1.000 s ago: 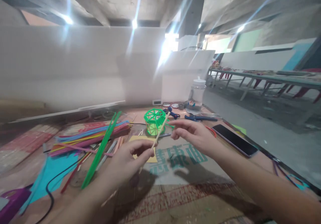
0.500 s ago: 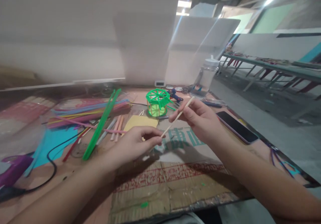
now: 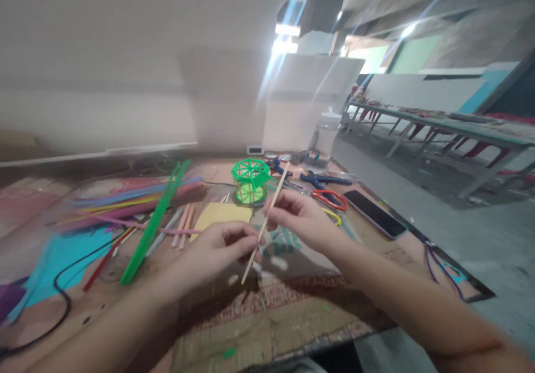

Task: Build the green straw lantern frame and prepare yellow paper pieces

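Observation:
A thin wooden stick slants up to the right above the table. My left hand pinches its lower part and my right hand pinches it higher up. Both hands are closed on it. Behind them a small green cage-like model made of straws stands on the table, next to a yellow paper sheet.
Coloured straws and a long green strip lie at left, above a teal sheet and a black cable. Red scissors, blue pliers, a phone and a clear jar are at right. Cardboard covers the near table.
One second ago only my left hand held the stick. My right hand has come in and gripped it. The stick now stands steeper, and the camera view has shifted.

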`<state>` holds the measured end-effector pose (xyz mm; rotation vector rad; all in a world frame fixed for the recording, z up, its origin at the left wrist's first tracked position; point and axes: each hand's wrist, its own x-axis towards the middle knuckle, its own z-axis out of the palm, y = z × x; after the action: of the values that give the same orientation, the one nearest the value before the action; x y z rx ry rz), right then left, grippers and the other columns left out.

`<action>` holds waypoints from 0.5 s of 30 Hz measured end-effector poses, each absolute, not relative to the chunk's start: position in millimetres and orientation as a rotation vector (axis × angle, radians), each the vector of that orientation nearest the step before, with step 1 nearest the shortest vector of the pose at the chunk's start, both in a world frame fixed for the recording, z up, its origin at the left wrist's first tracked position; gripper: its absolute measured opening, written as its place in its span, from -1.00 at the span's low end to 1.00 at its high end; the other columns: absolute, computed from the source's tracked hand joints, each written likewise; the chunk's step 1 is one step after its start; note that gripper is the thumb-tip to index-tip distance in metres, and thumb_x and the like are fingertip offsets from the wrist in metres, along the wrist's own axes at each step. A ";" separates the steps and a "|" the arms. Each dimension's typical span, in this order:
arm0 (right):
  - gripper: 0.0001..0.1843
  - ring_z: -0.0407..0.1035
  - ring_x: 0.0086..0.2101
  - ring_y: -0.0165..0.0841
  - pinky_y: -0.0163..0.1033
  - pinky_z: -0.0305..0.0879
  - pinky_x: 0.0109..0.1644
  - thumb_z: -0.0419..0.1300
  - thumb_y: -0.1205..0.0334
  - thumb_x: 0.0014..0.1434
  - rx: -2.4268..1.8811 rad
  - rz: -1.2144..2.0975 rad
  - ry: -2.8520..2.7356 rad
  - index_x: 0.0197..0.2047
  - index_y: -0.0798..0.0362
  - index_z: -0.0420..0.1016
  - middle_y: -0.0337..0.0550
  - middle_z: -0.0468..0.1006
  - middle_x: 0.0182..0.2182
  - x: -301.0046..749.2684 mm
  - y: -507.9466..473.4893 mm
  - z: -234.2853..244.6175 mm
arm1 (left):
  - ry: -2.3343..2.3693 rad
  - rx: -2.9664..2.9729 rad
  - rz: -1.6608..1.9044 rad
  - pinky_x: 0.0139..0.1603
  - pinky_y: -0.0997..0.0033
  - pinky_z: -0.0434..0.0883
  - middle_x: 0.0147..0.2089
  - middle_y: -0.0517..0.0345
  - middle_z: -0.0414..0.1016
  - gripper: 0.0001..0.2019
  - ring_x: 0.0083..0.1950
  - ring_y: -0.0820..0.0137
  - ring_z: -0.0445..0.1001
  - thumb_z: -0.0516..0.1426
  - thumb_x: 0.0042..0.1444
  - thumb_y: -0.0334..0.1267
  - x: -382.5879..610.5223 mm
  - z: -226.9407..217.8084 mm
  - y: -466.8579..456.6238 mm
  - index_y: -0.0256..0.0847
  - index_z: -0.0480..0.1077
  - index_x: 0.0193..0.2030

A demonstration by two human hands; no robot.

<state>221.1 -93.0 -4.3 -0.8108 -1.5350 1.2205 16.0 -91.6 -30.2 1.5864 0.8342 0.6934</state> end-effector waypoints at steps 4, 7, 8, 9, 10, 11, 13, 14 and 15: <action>-0.61 0.41 -0.51 -0.46 -0.34 0.36 -0.38 0.45 -0.06 0.06 -0.744 1.422 -1.326 -0.30 0.05 0.46 -0.32 0.51 -0.55 221.3 -83.1 -13.3 | 0.700 1.362 0.631 -0.46 0.52 0.33 -0.52 0.21 0.52 -0.58 -0.53 0.49 0.40 0.30 0.09 0.11 14.5 -21.2 -92.0 -0.25 0.52 -0.17; -0.63 0.39 -0.52 -0.49 -0.34 0.39 -0.37 0.47 -0.01 0.05 -0.745 1.518 -1.229 -0.32 0.05 0.46 -0.34 0.50 -0.55 222.8 -78.7 -15.9 | 0.629 1.259 0.596 -0.49 0.55 0.33 -0.48 0.18 0.56 -0.55 -0.54 0.51 0.43 0.31 0.12 0.08 12.0 -20.1 -90.6 -0.25 0.53 -0.03; -0.64 0.39 -0.53 -0.49 -0.34 0.40 -0.36 0.47 0.00 0.06 -0.746 1.541 -1.211 -0.32 0.05 0.46 -0.34 0.50 -0.55 223.4 -77.6 -16.3 | 0.619 1.242 0.584 -0.49 0.55 0.33 -0.47 0.18 0.56 -0.55 -0.54 0.52 0.44 0.30 0.13 0.06 11.7 -20.2 -90.8 -0.24 0.53 0.01; -0.65 0.38 -0.53 -0.50 -0.34 0.40 -0.36 0.47 0.02 0.06 -0.743 1.559 -1.198 -0.33 0.05 0.47 -0.34 0.50 -0.55 224.1 -76.5 -16.6 | 0.615 1.233 0.577 -0.48 0.56 0.34 -0.46 0.18 0.57 -0.55 -0.54 0.52 0.45 0.30 0.15 0.03 11.8 -20.3 -91.5 -0.23 0.52 0.05; -0.66 0.38 -0.53 -0.50 -0.35 0.40 -0.36 0.47 0.02 0.06 -0.739 1.573 -1.189 -0.33 0.06 0.47 -0.34 0.51 -0.55 224.8 -75.4 -16.9 | 0.620 1.233 0.578 -0.47 0.56 0.36 -0.45 0.19 0.58 -0.55 -0.53 0.52 0.46 0.29 0.17 0.00 12.4 -20.0 -92.4 -0.21 0.50 0.11; -0.66 0.39 -0.53 -0.50 -0.35 0.40 -0.36 0.48 0.03 0.06 -0.735 1.585 -1.184 -0.33 0.06 0.47 -0.33 0.51 -0.55 225.3 -74.4 -17.2 | 0.628 1.244 0.596 -0.44 0.55 0.40 -0.42 0.19 0.59 -0.55 -0.50 0.51 0.48 0.28 0.19 -0.03 13.3 -19.5 -93.5 -0.18 0.47 0.16; -0.66 0.38 -0.53 -0.50 -0.37 0.38 -0.38 0.48 0.03 0.06 -0.724 1.608 -1.182 -0.34 0.06 0.47 -0.33 0.51 -0.54 225.6 -73.0 -18.3 | 0.642 1.309 0.707 -0.34 0.51 0.47 -0.34 0.19 0.62 -0.58 -0.40 0.47 0.56 0.25 0.24 -0.12 15.4 -17.9 -95.8 -0.11 0.43 0.21; -0.65 0.38 -0.53 -0.51 -0.37 0.37 -0.39 0.47 0.03 0.06 -0.720 1.622 -1.183 -0.34 0.06 0.46 -0.34 0.51 -0.54 225.2 -72.9 -19.2 | 0.653 1.384 0.780 -0.27 0.48 0.50 -0.29 0.18 0.64 -0.65 -0.32 0.44 0.60 0.22 0.26 -0.17 15.9 -17.0 -97.0 -0.09 0.46 0.17; -0.65 0.38 -0.53 -0.51 -0.38 0.36 -0.40 0.47 0.01 0.07 -0.721 1.639 -1.185 -0.34 0.06 0.46 -0.33 0.51 -0.54 224.2 -73.4 -20.3 | 0.668 1.494 0.847 -0.19 0.45 0.52 -0.23 0.16 0.65 -0.73 -0.24 0.41 0.62 0.20 0.28 -0.22 15.8 -16.3 -98.1 -0.09 0.51 0.10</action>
<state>224.2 -73.4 -20.3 -0.7210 -1.1854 1.6390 15.8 -98.1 -16.3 1.4943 0.6679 0.8471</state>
